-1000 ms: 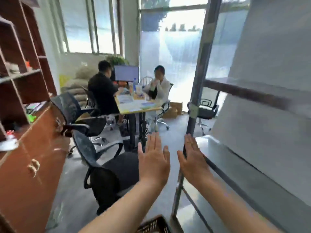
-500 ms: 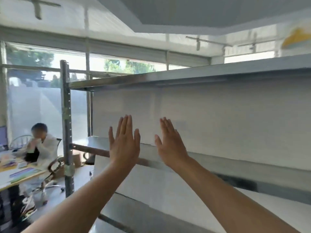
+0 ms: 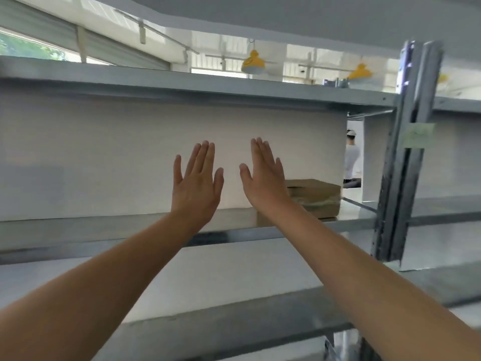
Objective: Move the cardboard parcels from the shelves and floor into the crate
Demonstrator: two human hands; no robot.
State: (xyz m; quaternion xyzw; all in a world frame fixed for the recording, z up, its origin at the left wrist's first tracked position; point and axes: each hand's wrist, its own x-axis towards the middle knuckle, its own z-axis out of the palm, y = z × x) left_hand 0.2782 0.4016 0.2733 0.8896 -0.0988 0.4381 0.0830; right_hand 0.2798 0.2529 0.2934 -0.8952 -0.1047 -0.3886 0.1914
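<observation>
Cardboard parcels (image 3: 313,199) now show at frame's right on the shelf (image 3: 346,222), unseen before; left hand (image 3: 196,185) and right hand (image 3: 263,178) raised, grip apart, empty; reaching comes next.

Storeroom: metal shelving (image 3: 197,86), parcel (image 3: 316,198)

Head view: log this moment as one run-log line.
left hand: open, empty | right hand: open, empty, raised before cardboard parcels | parcels: stacked on shelf, untouched | crate: not in view
</observation>
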